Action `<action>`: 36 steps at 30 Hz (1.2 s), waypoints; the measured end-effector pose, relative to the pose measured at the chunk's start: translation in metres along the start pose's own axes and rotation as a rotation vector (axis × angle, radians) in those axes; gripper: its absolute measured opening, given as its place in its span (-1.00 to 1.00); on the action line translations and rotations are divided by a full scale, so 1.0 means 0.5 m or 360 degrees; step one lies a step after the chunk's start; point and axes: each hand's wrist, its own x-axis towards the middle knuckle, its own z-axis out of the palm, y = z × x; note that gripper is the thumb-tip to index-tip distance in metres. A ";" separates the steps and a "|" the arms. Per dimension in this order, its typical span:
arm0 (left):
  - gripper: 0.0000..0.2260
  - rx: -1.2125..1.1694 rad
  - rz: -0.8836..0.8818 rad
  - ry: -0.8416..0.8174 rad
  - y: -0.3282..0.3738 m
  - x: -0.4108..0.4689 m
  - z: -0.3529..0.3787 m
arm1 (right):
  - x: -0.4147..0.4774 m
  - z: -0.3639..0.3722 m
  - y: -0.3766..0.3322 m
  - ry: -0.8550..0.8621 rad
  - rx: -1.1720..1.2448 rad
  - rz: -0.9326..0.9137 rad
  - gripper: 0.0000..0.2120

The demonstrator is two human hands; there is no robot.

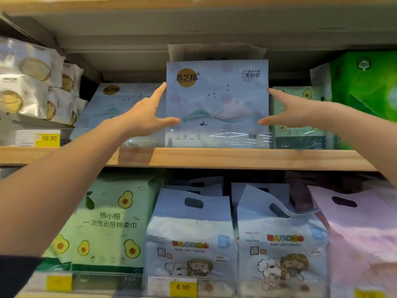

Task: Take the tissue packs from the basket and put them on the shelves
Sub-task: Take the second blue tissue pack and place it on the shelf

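A light-blue tissue pack (pixel 217 100) with a gold round logo and a mountain drawing stands upright on the upper wooden shelf (pixel 214 158). Its bottom sits behind a clear plastic lip. My left hand (pixel 146 117) holds its left edge, fingers along the side and thumb on the front. My right hand (pixel 294 112) holds its right edge the same way. Another pack of the same kind (pixel 120 104) leans behind and to the left. The basket is out of view.
Pale green avocado-print packs (pixel 298 125) and a green box (pixel 365 87) stand to the right, white packs (pixel 32 82) to the left. The lower shelf holds a green avocado pack (pixel 107 222), baby wipes bags (pixel 191 244) and a pink bag (pixel 361 233).
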 end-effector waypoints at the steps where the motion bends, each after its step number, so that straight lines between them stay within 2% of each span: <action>1: -0.22 0.0001 0.0041 0.0016 0.002 -0.017 -0.003 | -0.017 -0.005 -0.004 0.0041 -0.0002 -0.0010 -0.18; 4: -0.30 -0.0029 0.0132 -0.0009 0.000 -0.077 -0.022 | -0.086 -0.014 -0.022 0.0107 -0.0004 -0.0020 -0.30; 8: -0.42 -0.0108 0.0186 -0.0008 -0.006 -0.174 -0.052 | -0.196 -0.005 -0.043 0.0130 0.0063 0.0063 -0.36; 13: -0.41 -0.0110 0.0141 -0.0133 -0.003 -0.293 -0.070 | -0.338 0.027 -0.050 0.0057 0.0140 0.0134 -0.37; 17: -0.41 -0.0217 0.0128 -0.0206 0.009 -0.410 -0.071 | -0.454 0.064 -0.057 -0.0012 0.0283 0.0074 -0.34; 25: -0.40 -0.0397 -0.0192 -0.0591 0.033 -0.753 0.008 | -0.755 0.167 -0.055 -0.0409 0.0593 0.0174 -0.35; 31: -0.40 -0.0444 -0.0368 -0.0992 0.055 -1.057 0.057 | -1.002 0.243 -0.045 -0.0719 0.0620 0.0318 -0.30; 36: -0.38 -0.0453 -0.0474 -0.1288 0.064 -1.233 0.055 | -1.174 0.285 -0.069 -0.0987 0.0681 0.0435 -0.30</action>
